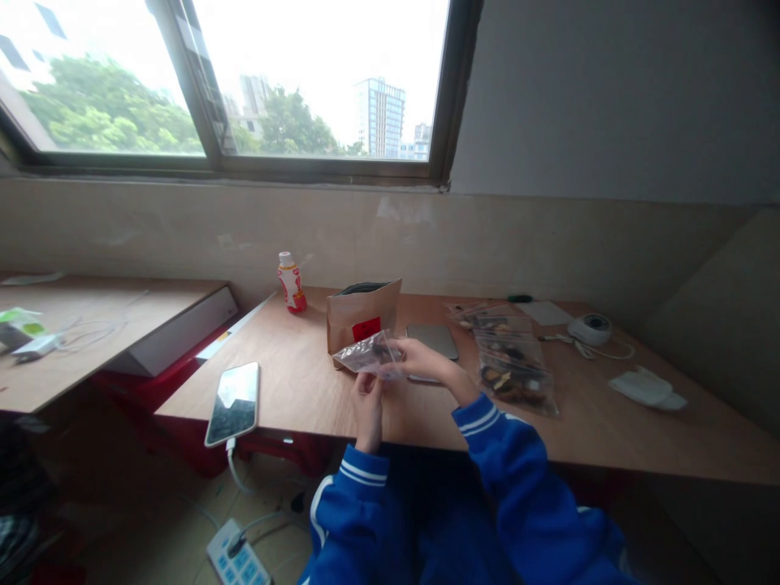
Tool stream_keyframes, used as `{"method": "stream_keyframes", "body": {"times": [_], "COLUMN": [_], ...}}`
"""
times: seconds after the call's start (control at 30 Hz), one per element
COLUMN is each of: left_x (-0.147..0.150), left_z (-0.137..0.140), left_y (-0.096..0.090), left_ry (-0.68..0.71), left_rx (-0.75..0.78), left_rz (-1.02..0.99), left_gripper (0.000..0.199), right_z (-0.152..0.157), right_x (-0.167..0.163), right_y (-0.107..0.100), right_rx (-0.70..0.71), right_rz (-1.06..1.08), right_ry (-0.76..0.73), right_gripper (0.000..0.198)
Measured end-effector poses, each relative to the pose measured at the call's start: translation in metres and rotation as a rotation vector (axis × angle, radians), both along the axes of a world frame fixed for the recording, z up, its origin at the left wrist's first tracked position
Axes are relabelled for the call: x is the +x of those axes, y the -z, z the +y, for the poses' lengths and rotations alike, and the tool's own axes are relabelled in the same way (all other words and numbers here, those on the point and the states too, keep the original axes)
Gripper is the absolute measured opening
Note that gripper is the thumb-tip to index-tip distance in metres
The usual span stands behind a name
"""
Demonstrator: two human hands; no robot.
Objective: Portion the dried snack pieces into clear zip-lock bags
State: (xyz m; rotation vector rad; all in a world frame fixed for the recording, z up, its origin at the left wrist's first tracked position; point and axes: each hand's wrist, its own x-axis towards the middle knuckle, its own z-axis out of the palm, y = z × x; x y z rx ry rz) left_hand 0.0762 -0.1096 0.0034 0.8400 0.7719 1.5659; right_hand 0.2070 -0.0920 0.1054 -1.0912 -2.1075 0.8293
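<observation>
A clear plastic bag (pixel 361 355) is held up between both hands, in front of a brown paper pouch (pixel 347 325) that stands upright with its top open and a red label on its front. From below, the closed fingers of my left hand (pixel 369 398) pinch the bag's lower edge. My right hand (pixel 420 360) grips the bag from the right side, and something dark shows at its fingertips. Behind that hand lies a flat grey device (pixel 434 341), partly covered. Several clear bags with dark dried pieces (pixel 515 366) lie to the right.
A red and white drink bottle (pixel 291 283) stands at the back left. A phone (pixel 235 404) with a charging cable lies at the table's left front edge. To the right are a white round camera-like device (pixel 589 329), a white tissue packet (pixel 647 390) and a paper sheet (pixel 545 314).
</observation>
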Motion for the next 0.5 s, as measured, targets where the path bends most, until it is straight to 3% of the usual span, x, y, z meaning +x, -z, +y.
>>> {"method": "stream_keyframes", "body": {"times": [0.17, 0.27, 0.5], "left_x": [-0.001, 0.002, 0.006], "left_z": [-0.003, -0.005, -0.008], "left_y": [-0.003, -0.005, -0.006], "left_ry": [0.109, 0.113, 0.076], "left_rx": [-0.044, -0.117, -0.191], "left_rz": [-0.166, -0.288, -0.365], "left_gripper": [0.024, 0.021, 0.011], "right_z": [0.006, 0.009, 0.015], "right_x": [0.001, 0.002, 0.001], "right_y": [0.011, 0.018, 0.035], "right_rx": [0.051, 0.072, 0.011], "right_rz": [0.034, 0.085, 0.33], "right_ry": [0.078, 0.144, 0.226], "right_gripper": [0.037, 0.03, 0.027]}}
